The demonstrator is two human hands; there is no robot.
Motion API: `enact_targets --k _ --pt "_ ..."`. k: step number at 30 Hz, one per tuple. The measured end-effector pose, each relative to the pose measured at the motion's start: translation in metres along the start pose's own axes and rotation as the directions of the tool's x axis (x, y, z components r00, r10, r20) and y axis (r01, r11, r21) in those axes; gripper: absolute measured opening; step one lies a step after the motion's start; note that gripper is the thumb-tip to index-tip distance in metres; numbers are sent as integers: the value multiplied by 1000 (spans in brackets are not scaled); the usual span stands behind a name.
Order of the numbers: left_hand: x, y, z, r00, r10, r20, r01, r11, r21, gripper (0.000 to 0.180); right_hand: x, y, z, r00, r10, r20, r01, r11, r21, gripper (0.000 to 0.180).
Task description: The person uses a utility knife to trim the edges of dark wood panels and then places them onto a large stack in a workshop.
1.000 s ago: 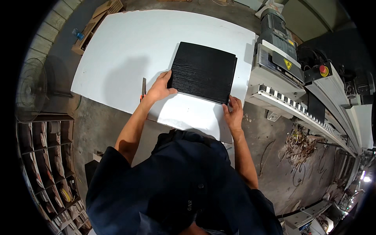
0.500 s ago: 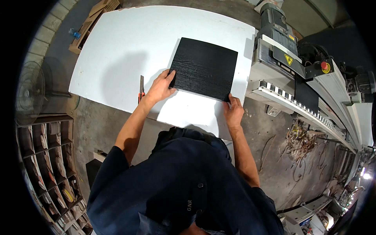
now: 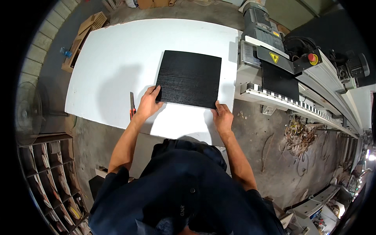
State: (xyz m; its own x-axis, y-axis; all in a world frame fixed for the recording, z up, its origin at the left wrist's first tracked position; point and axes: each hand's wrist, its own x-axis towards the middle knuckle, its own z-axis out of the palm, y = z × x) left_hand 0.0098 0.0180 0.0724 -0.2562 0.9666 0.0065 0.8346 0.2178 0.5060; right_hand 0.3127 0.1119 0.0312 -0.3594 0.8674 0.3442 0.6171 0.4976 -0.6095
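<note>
A flat black panel with a wood-grain surface (image 3: pixel 190 80) is over the white table (image 3: pixel 102 51). My left hand (image 3: pixel 149 102) is closed on its near left corner, thumb on top and the other fingers at the edge. At the near right corner, my right hand (image 3: pixel 222 116) grips it with the thumb on the upper face. Fingers under the panel are hidden. An orange and black utility knife (image 3: pixel 132 106) with its blade out lies on the table, just left of my left hand.
To the right stands a long machine with a motor (image 3: pixel 256 21), a red stop button (image 3: pixel 312 58) and a toothed white rail (image 3: pixel 282 98). Another black panel (image 3: pixel 280 80) lies in it. A shelf rack (image 3: pixel 51 172) and a fan (image 3: pixel 28 113) stand left. Scrap strips (image 3: pixel 299 135) litter the floor.
The view has shifted, so the table and machine appear lower and farther left. Both hands keep hold of the black panel, which has hardly moved on the table.
</note>
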Motion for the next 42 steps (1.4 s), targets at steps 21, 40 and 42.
enact_targets --k 21,40,42 --pt "-4 18 -4 994 71 -86 -59 989 138 74 57 20 -9 742 626 241 -493 265 828 49" --pt "65 135 58 958 -70 278 274 -60 -960 38 6 -51 -17 565 503 654 -641 -231 732 15" --pt "58 112 41 949 -95 299 291 -91 -952 36 4 -18 -27 629 568 530 -443 -299 845 13"
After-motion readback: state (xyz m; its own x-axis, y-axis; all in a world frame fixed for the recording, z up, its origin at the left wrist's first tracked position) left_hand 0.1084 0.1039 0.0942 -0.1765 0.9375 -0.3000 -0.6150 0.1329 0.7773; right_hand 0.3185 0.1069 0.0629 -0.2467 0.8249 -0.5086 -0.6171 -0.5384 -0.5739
